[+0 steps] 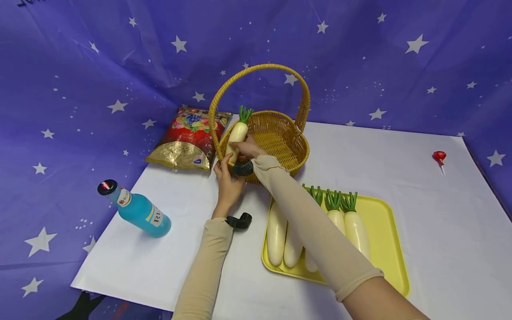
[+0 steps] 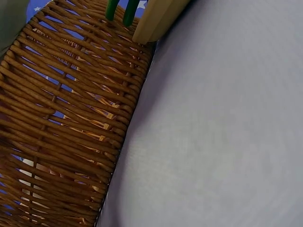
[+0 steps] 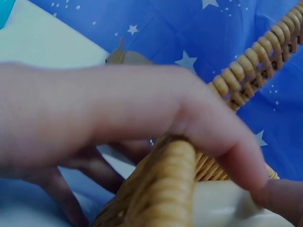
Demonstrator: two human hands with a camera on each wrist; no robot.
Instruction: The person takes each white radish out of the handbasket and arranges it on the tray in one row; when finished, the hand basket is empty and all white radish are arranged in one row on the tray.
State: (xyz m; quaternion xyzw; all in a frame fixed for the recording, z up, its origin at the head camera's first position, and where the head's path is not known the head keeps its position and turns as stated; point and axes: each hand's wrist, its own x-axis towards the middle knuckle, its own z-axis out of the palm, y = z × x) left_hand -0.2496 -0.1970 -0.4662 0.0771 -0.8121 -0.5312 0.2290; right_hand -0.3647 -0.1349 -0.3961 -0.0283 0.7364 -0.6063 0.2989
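Note:
A white radish point(image 1: 239, 132) with a green leafy top leans inside the left end of a woven basket point(image 1: 306, 153) with a tall arched handle. My right hand point(image 1: 251, 147) reaches into the basket and grips this radish, its thumb lying across the front. At the front-left rim, my left hand point(image 1: 230, 186) holds the basket, thumb over the edge beside the radish and fingers outside. The right wrist view shows the left hand point(image 3: 113, 109) bent over the rim, close to the radish point(image 3: 220, 203). Basket wall point(image 2: 61, 104) fills much of the left wrist view.
A yellow tray point(image 1: 386, 249) with several white radishes point(image 1: 357, 231) lies front right, under my right forearm. A red and gold bag point(image 1: 186, 138) lies left of the basket. A blue bottle point(image 1: 146, 215) stands at left; a red lollipop point(image 1: 439, 156) lies far right.

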